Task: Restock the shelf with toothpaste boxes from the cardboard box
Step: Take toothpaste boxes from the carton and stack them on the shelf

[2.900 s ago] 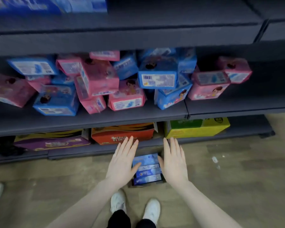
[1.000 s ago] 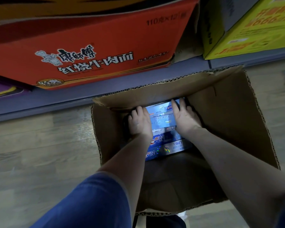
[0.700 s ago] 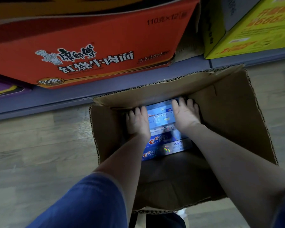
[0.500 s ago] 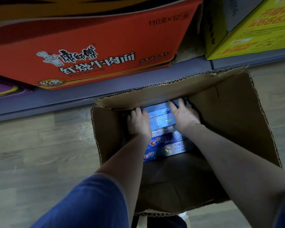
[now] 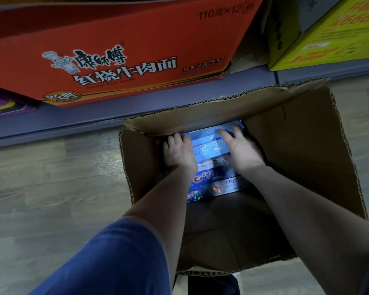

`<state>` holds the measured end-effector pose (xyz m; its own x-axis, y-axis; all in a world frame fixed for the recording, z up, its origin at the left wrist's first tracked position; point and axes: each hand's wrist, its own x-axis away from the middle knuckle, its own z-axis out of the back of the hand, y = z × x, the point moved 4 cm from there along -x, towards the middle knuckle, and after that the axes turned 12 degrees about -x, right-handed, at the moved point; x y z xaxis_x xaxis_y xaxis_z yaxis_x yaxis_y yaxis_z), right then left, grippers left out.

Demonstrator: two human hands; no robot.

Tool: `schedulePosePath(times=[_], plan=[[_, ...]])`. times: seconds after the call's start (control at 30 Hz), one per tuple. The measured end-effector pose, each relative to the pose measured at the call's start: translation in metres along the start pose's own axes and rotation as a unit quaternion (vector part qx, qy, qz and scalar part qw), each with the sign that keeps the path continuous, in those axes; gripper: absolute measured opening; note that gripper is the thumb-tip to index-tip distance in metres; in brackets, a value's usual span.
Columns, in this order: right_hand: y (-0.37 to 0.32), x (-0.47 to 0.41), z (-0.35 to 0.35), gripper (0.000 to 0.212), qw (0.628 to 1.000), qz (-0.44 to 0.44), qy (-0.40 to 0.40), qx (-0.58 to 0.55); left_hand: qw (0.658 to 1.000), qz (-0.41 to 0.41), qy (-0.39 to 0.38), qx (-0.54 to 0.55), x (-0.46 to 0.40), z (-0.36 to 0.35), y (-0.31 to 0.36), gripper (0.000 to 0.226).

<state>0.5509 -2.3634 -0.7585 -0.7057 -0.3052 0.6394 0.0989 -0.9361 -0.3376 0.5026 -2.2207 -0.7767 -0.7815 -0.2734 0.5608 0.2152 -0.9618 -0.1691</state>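
Cardboard box [image 5: 303,150]: open at the top, standing on the floor right against the front edge of the bottom shelf; corrugated rim visible all round, flaps up.
Toothpaste boxes [image 5: 211,179]: blue cartons lying flat at the bottom of the cardboard box, toward its far wall; Crest lettering shows on the nearer ones. The count cannot be told, since the hands cover part of the pile.
Left hand [image 5: 179,152]: deep in the cardboard box at the left end of the toothpaste boxes, back of the hand up, fingers curled down over that end. The grip looks closed round the cartons' edge; the fingertips are hidden.
Right hand [image 5: 241,150]: on the right end of the same pile, fingers spread and lying forward across the top carton, slightly blurred. Whether its grip clasps the far edge or only presses down cannot be told.
Arms: both bare forearms reach down into the box; a blue sleeve [image 5: 115,256] covers the left upper arm.
Bottom shelf [image 5: 90,122]: grey-purple ledge running across the view just beyond the cardboard box.
Red carton [image 5: 115,47]: large, with Chinese lettering, sitting on the bottom shelf left of centre.
Yellow carton [image 5: 332,33]: on the bottom shelf to the right of the red carton.
Floor [image 5: 51,188]: wood-pattern planks.
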Motion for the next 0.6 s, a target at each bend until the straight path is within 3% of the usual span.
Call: schedulePosePath(times=[0.13,0.37,0.5,0.6], plan=[[0.005,0.005,-0.001,0.067,0.999,0.014,0.03,-0.019,0.999,0.005,-0.015,0.038,0.008,-0.001,-0.001,0.058],[0.0,0.013,0.005,0.056,0.999,0.018,0.043,0.006,0.999,-0.012,-0.039,-0.029,0.022,0.005,0.0,0.102],[0.0,0.018,0.007,0.058,0.997,0.026,0.05,0.052,0.997,-0.02,-0.078,0.01,0.039,-0.005,0.008,0.107],[0.005,0.019,0.005,0.064,0.999,0.002,0.044,0.025,0.994,-0.008,-0.09,0.057,0.046,-0.007,0.01,0.104]])
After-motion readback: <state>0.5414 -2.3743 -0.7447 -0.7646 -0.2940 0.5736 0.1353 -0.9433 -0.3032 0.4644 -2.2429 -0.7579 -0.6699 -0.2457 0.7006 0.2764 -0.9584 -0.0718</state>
